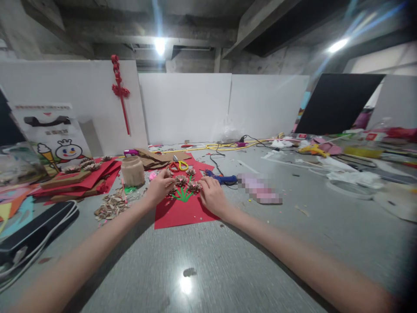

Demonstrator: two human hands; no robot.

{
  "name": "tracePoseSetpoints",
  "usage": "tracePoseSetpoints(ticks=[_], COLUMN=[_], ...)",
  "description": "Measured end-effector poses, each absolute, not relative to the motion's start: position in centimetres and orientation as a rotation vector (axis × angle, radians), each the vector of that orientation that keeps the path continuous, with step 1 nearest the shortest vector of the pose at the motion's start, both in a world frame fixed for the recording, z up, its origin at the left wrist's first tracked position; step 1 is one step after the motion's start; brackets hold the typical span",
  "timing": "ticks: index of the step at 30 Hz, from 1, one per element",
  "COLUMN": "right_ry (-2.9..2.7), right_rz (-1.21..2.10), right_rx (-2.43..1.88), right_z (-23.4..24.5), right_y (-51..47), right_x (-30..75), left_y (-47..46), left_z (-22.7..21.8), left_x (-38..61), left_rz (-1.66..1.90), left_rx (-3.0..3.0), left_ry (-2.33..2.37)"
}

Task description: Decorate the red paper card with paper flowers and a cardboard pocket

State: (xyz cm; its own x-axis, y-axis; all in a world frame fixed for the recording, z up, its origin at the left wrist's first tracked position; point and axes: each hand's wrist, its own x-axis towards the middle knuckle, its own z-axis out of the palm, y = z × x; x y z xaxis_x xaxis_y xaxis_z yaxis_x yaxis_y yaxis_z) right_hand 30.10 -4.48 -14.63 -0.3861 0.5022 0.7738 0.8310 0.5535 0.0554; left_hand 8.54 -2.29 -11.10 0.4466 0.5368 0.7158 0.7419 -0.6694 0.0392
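Observation:
A red paper sheet (pixel 182 215) lies on the grey table, bearing green paper leaves (pixel 183 196) and several small brown-and-pink flowers (pixel 181 181) made of layered petals that look like shavings or shells. My left hand (pixel 158 189) is at the left side of the cluster, fingers curled and pinched at a flower's edge, partly hiding it. On the opposite side, my right hand (pixel 213 198) has its bent fingertips against the rightmost flower (pixel 194 186). Just behind the flowers lie scissors (pixel 178 165) with red and yellow handles.
A blue glue gun (pixel 223 178) lies right of my right hand, beside a pixelated pink item (pixel 260 189). To the left stand a tan jar (pixel 133 171), a pile of brown shavings (pixel 110 206) and a black power strip (pixel 35 232). Crumpled white paper (pixel 353 177) litters the right.

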Motion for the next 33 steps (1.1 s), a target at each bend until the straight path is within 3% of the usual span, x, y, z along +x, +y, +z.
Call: tracePoseSetpoints(ticks=[5, 9, 33], right_ry=[-2.053, -2.061, -2.082], right_rz=[-0.522, -0.534, -0.472], right_rx=[-1.168, -1.175, -1.228], right_z=[-14.6, -14.8, -14.7], right_y=[-4.2, -4.0, -4.0], right_x=[30.5, 30.4, 30.4], left_y=[0.1, 0.8, 1.4], left_z=[-9.5, -9.3, -10.1], left_x=[8.8, 9.4, 8.8], left_rz=[-0.552, -0.336, -0.027], left_rx=[-2.385, -2.385, -2.547], left_ry=[-0.458, -0.219, -0.226])
